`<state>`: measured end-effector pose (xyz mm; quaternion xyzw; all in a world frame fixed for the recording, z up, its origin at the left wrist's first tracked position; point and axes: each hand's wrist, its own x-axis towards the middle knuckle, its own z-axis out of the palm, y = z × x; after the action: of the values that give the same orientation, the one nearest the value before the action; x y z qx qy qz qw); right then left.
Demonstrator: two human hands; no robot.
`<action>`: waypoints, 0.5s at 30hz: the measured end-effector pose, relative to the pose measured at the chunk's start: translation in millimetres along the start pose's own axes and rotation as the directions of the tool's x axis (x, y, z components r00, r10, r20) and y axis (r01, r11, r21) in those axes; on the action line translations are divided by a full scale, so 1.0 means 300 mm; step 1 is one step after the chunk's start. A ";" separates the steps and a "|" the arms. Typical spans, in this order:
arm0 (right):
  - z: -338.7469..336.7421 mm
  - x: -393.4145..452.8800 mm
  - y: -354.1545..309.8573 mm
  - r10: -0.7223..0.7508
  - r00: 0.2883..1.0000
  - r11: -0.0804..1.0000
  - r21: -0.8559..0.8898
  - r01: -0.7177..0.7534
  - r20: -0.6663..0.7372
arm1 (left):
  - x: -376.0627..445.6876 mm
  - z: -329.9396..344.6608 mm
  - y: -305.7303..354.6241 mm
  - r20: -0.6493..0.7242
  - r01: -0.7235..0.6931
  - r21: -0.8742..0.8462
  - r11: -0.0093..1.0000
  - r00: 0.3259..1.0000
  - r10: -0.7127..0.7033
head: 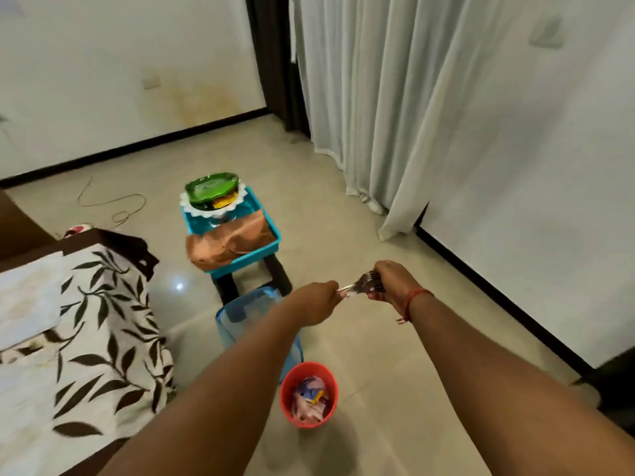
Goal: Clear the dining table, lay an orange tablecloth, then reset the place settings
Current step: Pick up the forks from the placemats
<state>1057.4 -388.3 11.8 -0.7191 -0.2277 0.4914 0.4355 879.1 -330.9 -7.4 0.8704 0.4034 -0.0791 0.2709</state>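
Note:
Both arms reach forward over the floor. My right hand (391,281) grips a bundle of metal cutlery (366,281). My left hand (318,300) pinches the end of one piece sticking out of that bundle. Ahead stands a blue tray (264,211) on a small dark stool (280,273). In the tray lie a folded orange cloth (230,242), a white lace doily (206,207) and green plates (211,187) stacked on it. The table (79,324) at the left wears a white cloth with dark leaves.
A red bucket (309,376) holding crumpled scraps stands on the floor below my arms. A clear blue plastic bin (244,310) sits beside the stool. Grey curtains (395,115) hang at the right. A thin cable (113,204) lies on the tiles near the far wall.

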 end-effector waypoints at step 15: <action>-0.778 0.384 -0.109 0.030 0.992 0.986 0.164 -0.010 -0.120 | 0.691 -0.023 0.607 0.157 -0.152 -0.004 0.988 0.976 0.151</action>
<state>1319.5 -378.4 13.1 -0.7119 -0.1525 0.4679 0.5011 1151.4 -286.6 -1.1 0.8909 0.3130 -0.1279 0.3033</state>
